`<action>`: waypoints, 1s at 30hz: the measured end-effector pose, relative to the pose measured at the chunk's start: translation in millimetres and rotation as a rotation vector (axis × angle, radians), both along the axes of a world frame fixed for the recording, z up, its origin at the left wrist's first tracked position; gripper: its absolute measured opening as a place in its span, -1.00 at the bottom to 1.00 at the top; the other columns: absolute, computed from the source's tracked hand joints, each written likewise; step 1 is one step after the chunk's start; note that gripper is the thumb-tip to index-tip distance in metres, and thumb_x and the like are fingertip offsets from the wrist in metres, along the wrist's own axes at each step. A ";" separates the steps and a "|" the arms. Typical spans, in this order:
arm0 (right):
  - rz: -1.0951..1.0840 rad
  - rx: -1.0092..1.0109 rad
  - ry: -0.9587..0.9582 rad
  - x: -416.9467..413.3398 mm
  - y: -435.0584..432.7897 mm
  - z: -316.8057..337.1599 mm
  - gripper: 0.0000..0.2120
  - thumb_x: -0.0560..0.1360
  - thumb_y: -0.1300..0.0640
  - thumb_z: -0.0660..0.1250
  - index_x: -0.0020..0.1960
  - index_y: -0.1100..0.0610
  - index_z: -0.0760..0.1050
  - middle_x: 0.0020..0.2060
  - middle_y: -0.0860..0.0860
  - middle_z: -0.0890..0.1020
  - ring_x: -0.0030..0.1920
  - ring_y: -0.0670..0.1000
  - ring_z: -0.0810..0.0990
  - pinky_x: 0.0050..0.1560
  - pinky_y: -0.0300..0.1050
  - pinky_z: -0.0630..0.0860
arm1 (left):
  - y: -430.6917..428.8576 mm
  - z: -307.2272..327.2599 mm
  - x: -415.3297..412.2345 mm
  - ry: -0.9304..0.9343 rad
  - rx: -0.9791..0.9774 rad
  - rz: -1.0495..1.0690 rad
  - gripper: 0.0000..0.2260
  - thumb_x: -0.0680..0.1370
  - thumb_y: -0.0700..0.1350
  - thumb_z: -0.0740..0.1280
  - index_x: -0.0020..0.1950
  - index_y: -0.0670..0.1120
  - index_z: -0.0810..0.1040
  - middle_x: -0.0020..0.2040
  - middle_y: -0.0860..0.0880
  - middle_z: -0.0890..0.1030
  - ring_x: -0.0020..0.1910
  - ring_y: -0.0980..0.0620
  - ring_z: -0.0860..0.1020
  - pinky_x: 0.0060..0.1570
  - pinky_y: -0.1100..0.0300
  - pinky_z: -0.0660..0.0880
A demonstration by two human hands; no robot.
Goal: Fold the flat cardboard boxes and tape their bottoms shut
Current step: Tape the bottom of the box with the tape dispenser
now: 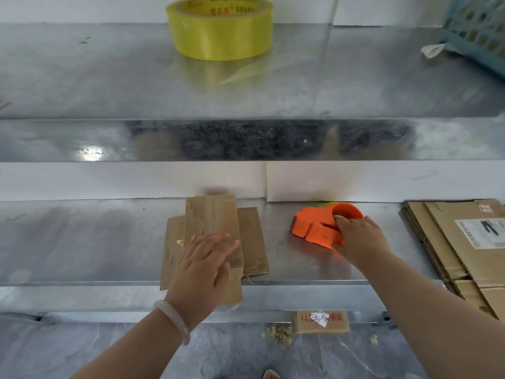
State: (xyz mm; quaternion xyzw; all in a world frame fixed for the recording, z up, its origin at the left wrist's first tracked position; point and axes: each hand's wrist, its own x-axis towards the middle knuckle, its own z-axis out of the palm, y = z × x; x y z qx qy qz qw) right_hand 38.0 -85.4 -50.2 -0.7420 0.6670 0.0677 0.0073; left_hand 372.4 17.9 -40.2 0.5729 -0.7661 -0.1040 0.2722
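Flat cardboard (213, 214) beneath left hand (203, 266)

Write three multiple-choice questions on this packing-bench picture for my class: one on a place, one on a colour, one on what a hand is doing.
1. Where does the yellow tape roll stand?
A. on the upper metal shelf
B. on the floor
C. inside a closed carton

2. What colour is the tape dispenser?
A. blue
B. orange
C. green

3. What is the right hand doing?
A. hanging idle at the person's side
B. pointing at the wall
C. gripping the tape dispenser

Answers:
1 A, the roll sits on the upper shelf's surface, near its back.
2 B, its whole body is bright orange.
3 C, the thumb and fingers curl round the dispenser's rear end on the lower shelf.
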 end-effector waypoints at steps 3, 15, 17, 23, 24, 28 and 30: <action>0.033 0.017 -0.046 -3.2 9.9 0.1 -0.48 0.49 -0.10 0.35 0.39 -0.01 0.33 0.24 -0.07 0.56 0.27 0.04 0.52 0.30 -0.06 0.33 | 1.2 -0.7 -5.8 -0.003 0.008 -0.046 -0.66 0.54 -0.12 0.19 0.29 0.00 0.56 0.25 0.10 0.54 0.33 0.07 0.45 0.34 -0.17 0.38; 0.565 -0.453 -0.551 34.1 87.0 18.7 -0.73 0.49 -0.01 0.38 0.05 0.12 0.41 -0.11 0.07 0.64 -0.06 0.08 0.58 -0.03 -0.13 0.54 | -20.6 52.2 -26.5 0.458 0.324 -0.083 -0.66 0.64 -0.14 0.24 0.34 0.22 0.42 0.22 0.25 0.54 0.22 0.34 0.48 0.23 0.36 0.42; 0.602 -0.440 -0.607 45.0 97.2 27.2 -0.70 0.56 -0.12 0.24 0.08 0.11 0.40 -0.07 0.07 0.64 0.00 0.04 0.54 0.02 -0.15 0.51 | -27.9 66.1 -28.3 0.571 0.484 -0.129 -0.68 0.61 -0.03 0.27 0.36 0.19 0.43 0.26 0.23 0.55 0.26 0.30 0.49 0.29 0.24 0.44; 0.592 -0.341 -0.740 63.8 116.9 37.5 -0.64 0.47 -0.10 0.35 0.10 0.12 0.41 -0.06 0.05 0.62 0.01 0.00 0.51 0.07 -0.31 0.42 | -29.8 86.5 -28.2 0.566 0.636 -0.210 -0.73 0.54 0.07 0.38 0.22 0.30 0.51 0.18 0.25 0.60 0.18 0.27 0.55 0.25 0.16 0.49; 0.563 -0.325 -0.762 66.2 118.9 38.6 -0.64 0.45 -0.11 0.36 0.08 0.11 0.41 -0.08 0.02 0.60 -0.03 -0.04 0.50 0.04 -0.40 0.38 | -29.1 86.7 -26.4 0.582 0.641 -0.195 -0.72 0.51 0.11 0.41 0.21 0.29 0.54 0.16 0.22 0.63 0.16 0.24 0.57 0.25 0.11 0.51; 0.414 -0.254 -0.862 70.1 126.1 37.8 -0.67 0.40 -0.16 0.37 0.03 -0.02 0.38 -0.13 -0.16 0.49 -0.15 -0.19 0.40 -0.07 -0.54 0.31 | -21.6 88.9 -14.4 0.700 0.668 -0.211 -0.70 0.52 0.02 0.43 0.23 0.00 0.62 0.09 0.03 0.69 0.11 0.04 0.64 0.17 0.04 0.55; 0.392 -0.241 -0.876 68.9 127.3 36.5 -0.69 0.40 -0.17 0.37 0.01 -0.05 0.37 -0.13 -0.20 0.48 -0.16 -0.18 0.42 -0.10 -0.51 0.34 | -16.2 95.0 -9.3 0.689 0.650 -0.249 -0.70 0.50 0.02 0.34 0.16 -0.08 0.65 0.01 0.04 0.70 0.05 0.09 0.65 0.07 0.21 0.55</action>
